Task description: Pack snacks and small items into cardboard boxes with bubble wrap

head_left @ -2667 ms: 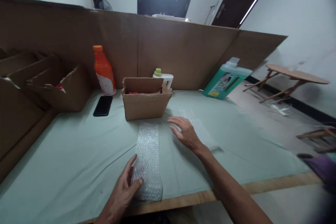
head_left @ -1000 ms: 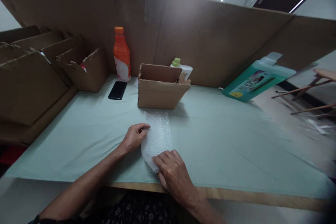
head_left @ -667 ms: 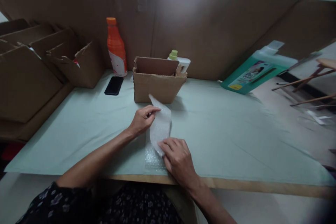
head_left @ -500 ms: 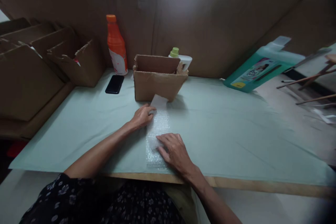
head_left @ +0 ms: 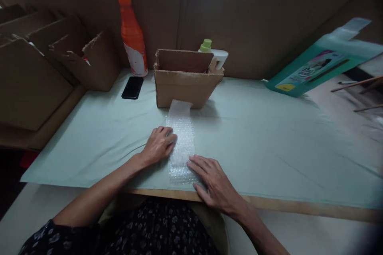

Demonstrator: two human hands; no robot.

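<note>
With our left hand (head_left: 157, 146) and right hand (head_left: 214, 181) pressing flat and open on the bubble wrap (head_left: 181, 143) lying on the counter (head_left: 269, 147), its far end against the box (head_left: 185, 81) could curl up.

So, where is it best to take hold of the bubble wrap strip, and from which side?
Probably at its far end, which curls up against the cardboard box. The bubble wrap strip otherwise lies flat on the table, with the left hand and right hand pressing its near part. Come from above and pinch the raised edge.
</note>
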